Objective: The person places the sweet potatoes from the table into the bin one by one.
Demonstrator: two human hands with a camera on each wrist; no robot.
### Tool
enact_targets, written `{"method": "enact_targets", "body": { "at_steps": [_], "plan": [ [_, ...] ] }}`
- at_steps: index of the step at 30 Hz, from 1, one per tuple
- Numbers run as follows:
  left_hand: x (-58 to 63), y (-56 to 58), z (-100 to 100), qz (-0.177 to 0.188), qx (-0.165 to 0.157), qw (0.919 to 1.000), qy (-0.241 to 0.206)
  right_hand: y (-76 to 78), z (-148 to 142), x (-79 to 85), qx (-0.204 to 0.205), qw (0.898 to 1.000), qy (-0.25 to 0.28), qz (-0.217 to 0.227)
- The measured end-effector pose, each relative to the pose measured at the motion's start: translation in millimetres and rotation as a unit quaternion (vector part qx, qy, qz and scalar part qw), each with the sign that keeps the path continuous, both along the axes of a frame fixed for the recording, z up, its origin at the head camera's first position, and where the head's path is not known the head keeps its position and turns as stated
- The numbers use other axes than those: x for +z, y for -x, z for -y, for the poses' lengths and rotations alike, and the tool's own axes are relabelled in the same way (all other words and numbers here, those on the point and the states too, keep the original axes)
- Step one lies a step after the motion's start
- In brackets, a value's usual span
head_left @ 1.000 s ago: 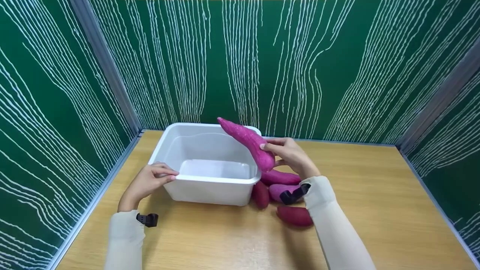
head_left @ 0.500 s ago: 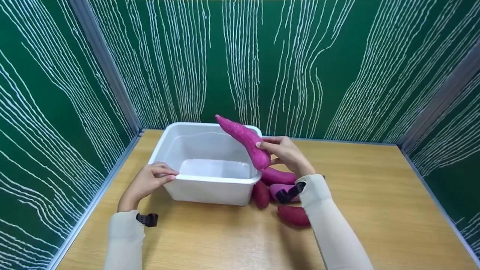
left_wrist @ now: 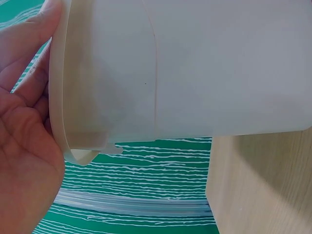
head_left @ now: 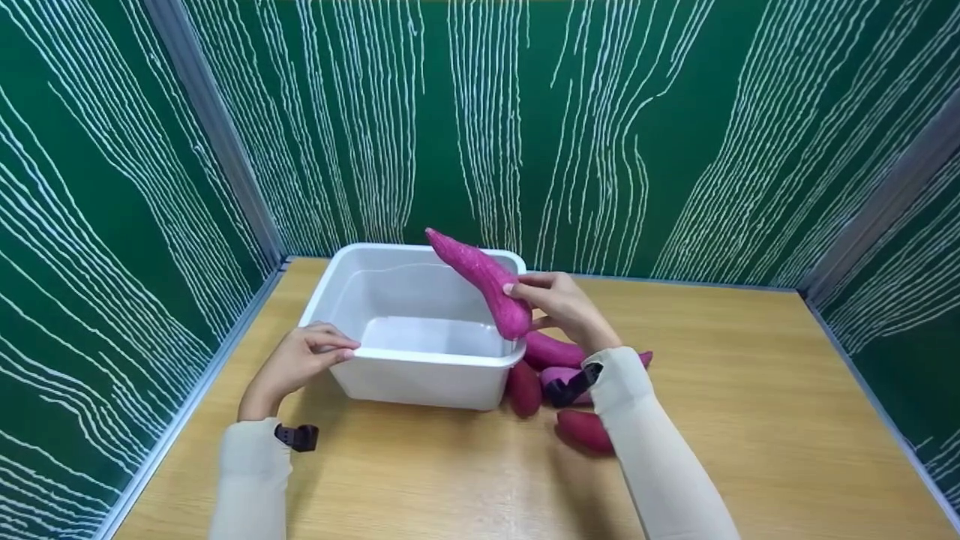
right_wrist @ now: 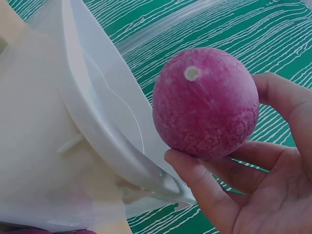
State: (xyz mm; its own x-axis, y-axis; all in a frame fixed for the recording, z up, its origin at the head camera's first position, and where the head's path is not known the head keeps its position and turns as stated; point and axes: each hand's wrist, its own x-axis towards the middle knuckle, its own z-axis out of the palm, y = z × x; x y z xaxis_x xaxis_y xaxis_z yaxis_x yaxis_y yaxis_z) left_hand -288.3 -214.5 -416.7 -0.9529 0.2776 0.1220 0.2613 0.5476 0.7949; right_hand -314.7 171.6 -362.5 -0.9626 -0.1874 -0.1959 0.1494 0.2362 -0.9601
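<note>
Right hand [head_left: 566, 306] holds a pink sweet potato [head_left: 481, 279] over the right side of a white tub [head_left: 427, 381].
The right grip is spread just to the potato's thickness, thumb and fingers around its fat end; the thin tip slants up to the left, over the tub. The left hand [head_left: 294, 364] has its grip nearly closed, pinching the rim at the tub's near left corner. Right of the tub, at least 4 more potatoes [head_left: 552, 349] lie on the wooden surface [head_left: 765, 390], partly hidden by the right wrist, 1 dark red potato [head_left: 523, 391] just beside the tub's wall.
</note>
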Motion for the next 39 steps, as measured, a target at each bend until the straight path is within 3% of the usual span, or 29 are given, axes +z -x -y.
{"method": "enact_targets", "body": {
  "at_steps": [17, 26, 39],
  "plan": [
    [-1.0, 1.0, 1, 0.013, 0.006, 0.9999, 0.004, 0.9, 7, -3.6, -0.004, 1.0, 0.008, 0.0],
    [-0.4, -0.1, 1, -0.024, -0.008, 0.9996, 0.014, 2.5, 13, -3.6, -0.007, 1.0, -0.016, 0.008],
    [-0.5, 0.3, 1, 0.003, 0.005, 0.9999, 0.01, 3.9, 15, -6.4, -0.009, 1.0, -0.014, 0.014]
  ]
}}
